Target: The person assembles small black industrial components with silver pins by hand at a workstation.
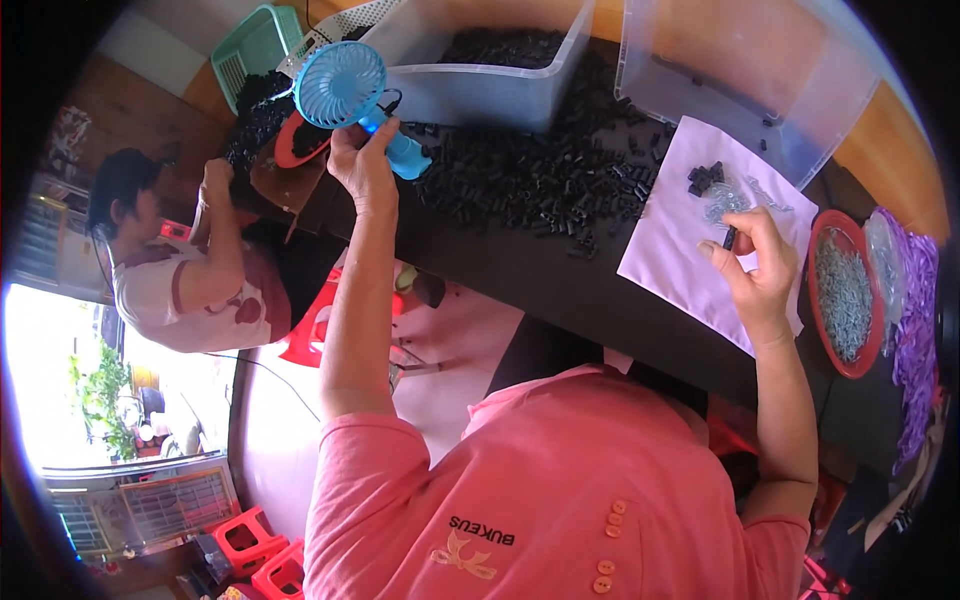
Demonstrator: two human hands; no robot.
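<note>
My left hand is closed around the handle of a light-blue handheld fan, raised over the left part of the dark table. Between thumb and fingers, my right hand pinches a small black plastic piece. This hand is just above a pale pink cloth on the right of the table. On the cloth, beyond my fingers, lie a heap of small silvery pieces and a little cluster of black pieces. Many loose black tube-like pieces spread across the table's middle.
A clear plastic bin with black pieces stands at the back, another clear bin beside it. At right are a red bowl of silvery screw-like parts and purple strands. A co-worker sits at left near a green basket.
</note>
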